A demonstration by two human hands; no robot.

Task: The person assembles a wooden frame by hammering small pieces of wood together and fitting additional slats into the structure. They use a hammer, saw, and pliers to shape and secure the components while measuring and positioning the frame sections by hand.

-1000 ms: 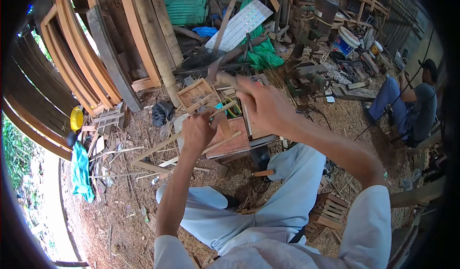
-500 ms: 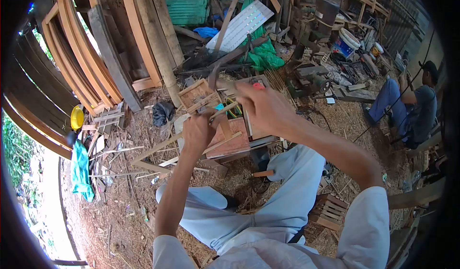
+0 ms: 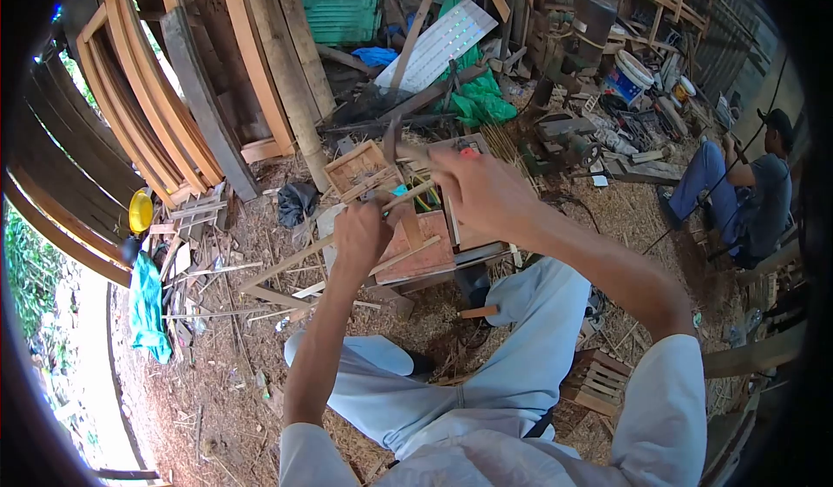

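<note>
My right hand [image 3: 486, 194] is wrapped around the handle of a hammer [image 3: 413, 151], whose dark head hangs above and beyond my left hand. My left hand [image 3: 363, 234] is closed on a thin wooden strip [image 3: 291, 267], which runs out on both sides of the fist. At its lower left end the strip meets a shorter piece at an angle. Whether the fingers also pinch something small is not clear. Below the hands is a low work surface with a reddish board [image 3: 418, 253]. A shallow wooden box [image 3: 357, 171] lies just past the left hand.
Wood scraps and shavings cover the ground. Wooden frames [image 3: 143, 88] lean at the left near a black plastic bag [image 3: 297, 202]. A slatted wooden piece [image 3: 597, 381] lies by my leg. Another person [image 3: 764, 188] sits at the right, among piled clutter.
The hammer head has shifted very slightly to the right. My left hand keeps its hold on the strip in almost the same place.
</note>
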